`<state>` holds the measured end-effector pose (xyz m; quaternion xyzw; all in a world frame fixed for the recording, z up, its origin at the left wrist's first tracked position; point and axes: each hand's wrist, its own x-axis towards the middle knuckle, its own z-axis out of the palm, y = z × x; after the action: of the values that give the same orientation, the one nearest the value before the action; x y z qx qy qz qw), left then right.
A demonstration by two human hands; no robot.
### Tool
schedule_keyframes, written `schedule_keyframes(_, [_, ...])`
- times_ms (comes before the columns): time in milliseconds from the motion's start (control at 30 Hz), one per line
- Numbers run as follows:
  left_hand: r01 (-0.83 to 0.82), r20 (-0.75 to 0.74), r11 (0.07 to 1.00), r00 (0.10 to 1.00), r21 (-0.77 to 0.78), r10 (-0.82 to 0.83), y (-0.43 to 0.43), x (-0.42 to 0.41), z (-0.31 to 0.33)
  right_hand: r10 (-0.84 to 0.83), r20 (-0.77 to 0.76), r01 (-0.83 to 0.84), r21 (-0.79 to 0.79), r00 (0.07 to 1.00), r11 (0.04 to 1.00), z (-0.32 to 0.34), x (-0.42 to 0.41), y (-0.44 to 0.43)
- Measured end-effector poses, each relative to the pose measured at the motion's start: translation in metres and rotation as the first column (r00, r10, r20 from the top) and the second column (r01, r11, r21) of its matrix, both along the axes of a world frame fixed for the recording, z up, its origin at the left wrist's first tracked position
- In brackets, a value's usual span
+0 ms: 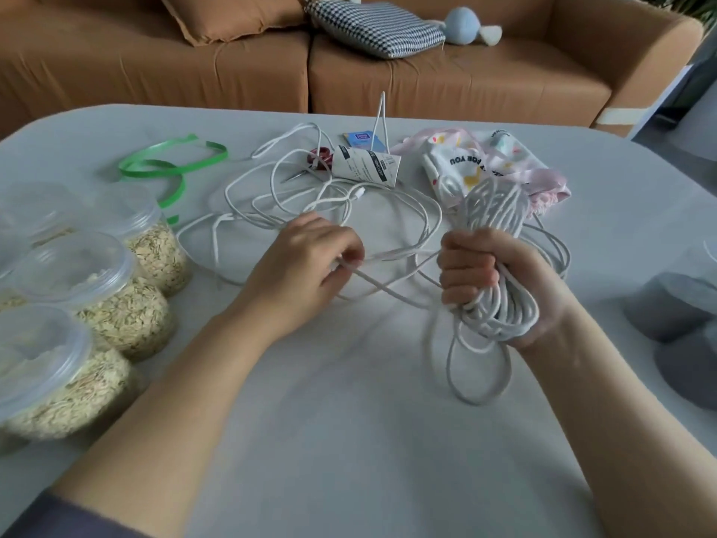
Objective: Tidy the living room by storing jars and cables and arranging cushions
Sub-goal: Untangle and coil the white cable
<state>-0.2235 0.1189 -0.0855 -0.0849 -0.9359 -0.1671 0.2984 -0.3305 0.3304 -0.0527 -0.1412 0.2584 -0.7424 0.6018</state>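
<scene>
We list:
- Cable bundle (492, 205): white, coiled in loops, clenched in our right grip (500, 281) with fingers curled fully round it, over the right half of the tabletop (349, 401)
- Loose cable (349, 196): sprawled across the tabletop's middle, one strand pinched in our left grip (306, 262) and running toward the bundle
- Jars (112, 293): lidded, holding oats, clustered at the left edge
- Checked cushion (376, 29) and brown cushion (232, 13): on the sofa (465, 75) beyond
- Green ribbon (170, 165), scissors (320, 156), pink cloth (504, 165): far side
</scene>
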Motion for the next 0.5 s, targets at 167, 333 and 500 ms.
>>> schedule_keyframes(167, [-0.017,-0.167,0.965,0.984,0.262,0.063,0.001,0.005,0.007,0.133,-0.006,-0.130,0.167,0.991,0.977,-0.005,-0.006,0.011])
schedule_keyframes(333, [0.155,-0.145,0.462,0.988,0.873,-0.056,0.014,0.002,0.013,0.213,-0.105,-0.189,0.201,0.971,0.961,-0.006,0.008,0.015])
schedule_keyframes(500, [0.114,-0.071,0.408,0.990,0.906,-0.120,0.018,0.001,0.011,0.318,-0.225,-0.295,0.128,0.921,0.947,-0.013,0.024,0.008])
